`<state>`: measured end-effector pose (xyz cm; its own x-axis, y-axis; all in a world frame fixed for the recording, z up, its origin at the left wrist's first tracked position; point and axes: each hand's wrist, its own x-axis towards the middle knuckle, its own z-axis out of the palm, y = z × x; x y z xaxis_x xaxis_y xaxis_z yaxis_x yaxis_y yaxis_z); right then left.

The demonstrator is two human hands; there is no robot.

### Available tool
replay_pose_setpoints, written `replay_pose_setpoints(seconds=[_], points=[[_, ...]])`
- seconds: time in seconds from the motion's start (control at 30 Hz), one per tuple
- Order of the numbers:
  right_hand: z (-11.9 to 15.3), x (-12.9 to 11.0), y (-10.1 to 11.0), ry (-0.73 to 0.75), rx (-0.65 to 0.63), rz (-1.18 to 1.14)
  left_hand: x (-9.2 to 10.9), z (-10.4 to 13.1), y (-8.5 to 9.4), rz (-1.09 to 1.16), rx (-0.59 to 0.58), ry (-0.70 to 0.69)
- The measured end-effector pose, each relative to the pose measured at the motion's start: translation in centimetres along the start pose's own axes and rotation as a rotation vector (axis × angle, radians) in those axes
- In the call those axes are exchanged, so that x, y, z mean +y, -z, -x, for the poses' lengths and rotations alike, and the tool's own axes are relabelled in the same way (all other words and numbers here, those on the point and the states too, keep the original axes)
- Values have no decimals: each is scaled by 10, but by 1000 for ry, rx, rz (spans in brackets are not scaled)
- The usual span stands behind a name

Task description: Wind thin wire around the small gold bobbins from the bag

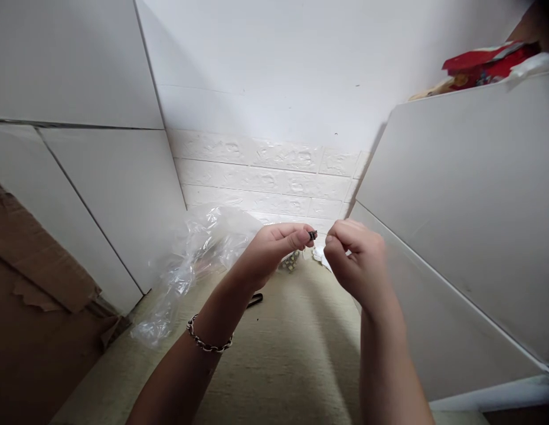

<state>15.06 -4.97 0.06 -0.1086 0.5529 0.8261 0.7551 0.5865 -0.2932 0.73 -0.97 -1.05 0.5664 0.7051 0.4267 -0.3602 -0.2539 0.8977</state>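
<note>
My left hand (278, 245) is closed in a pinch, thumb against the fingers. Between its tips sits a small dark piece with a light edge (312, 235), too small to name by kind. Close by on the right, a short gap away, my right hand (356, 254) is curled with thumb and forefinger pressed together. Whatever it may hold is hidden. Below and behind the left hand lies a clear bag of small yellowish and dark pieces (290, 261). A dark, narrow looped object (255, 300) rests on the floor near my left wrist, partly covered by the forearm.
Crumpled clear plastic (203, 248) spreads over the floor at left. Torn cardboard (39, 295) leans by the white cabinet (110, 189). Another white cabinet (469, 195) stands at right with a red package (487, 62) on top. A white brick-patterned wall (265, 171) closes the back.
</note>
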Motion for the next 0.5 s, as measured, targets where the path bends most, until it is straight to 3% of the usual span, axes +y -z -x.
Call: replay_pose_setpoints(seconds=[0.3, 0.5], points=[[3, 4, 2, 220, 168, 360, 0, 0, 1, 43, -104, 74], [2, 5, 0, 228, 162, 395, -2, -1, 5, 34, -143, 96]])
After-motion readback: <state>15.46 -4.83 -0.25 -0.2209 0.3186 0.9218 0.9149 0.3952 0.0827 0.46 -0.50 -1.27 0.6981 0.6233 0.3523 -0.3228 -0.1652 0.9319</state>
